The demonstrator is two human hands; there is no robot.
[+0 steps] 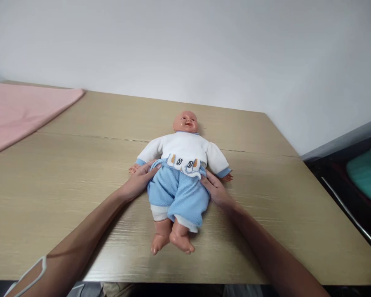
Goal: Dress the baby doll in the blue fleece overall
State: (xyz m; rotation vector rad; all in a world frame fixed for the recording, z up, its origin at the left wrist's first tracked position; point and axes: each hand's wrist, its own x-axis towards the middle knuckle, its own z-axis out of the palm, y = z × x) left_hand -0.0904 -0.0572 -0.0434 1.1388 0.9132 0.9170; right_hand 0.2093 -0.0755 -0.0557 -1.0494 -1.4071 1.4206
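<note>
A baby doll (188, 123) lies on its back on the wooden table, head toward the wall and bare feet toward me. It wears a white top (185, 144) with blue cuffs and a face pattern along the hem, plus light blue trousers (176, 185) with white cuffs. At the waist, my left hand (142, 176) is closed on the trousers' left edge, thumb lying over the fabric. On the opposite side my right hand (215, 189) grips the waistband, its fingertips partly hidden by the cloth. The top's hem hangs over the front of the trousers.
A pink cloth (27, 109) is spread over the table's far left. The table (281, 214) has a seam across it and meets a white wall (179, 49). Beyond its right edge is a dark object with something green (367, 175). A white cable loop (34, 272) hangs beside my left forearm.
</note>
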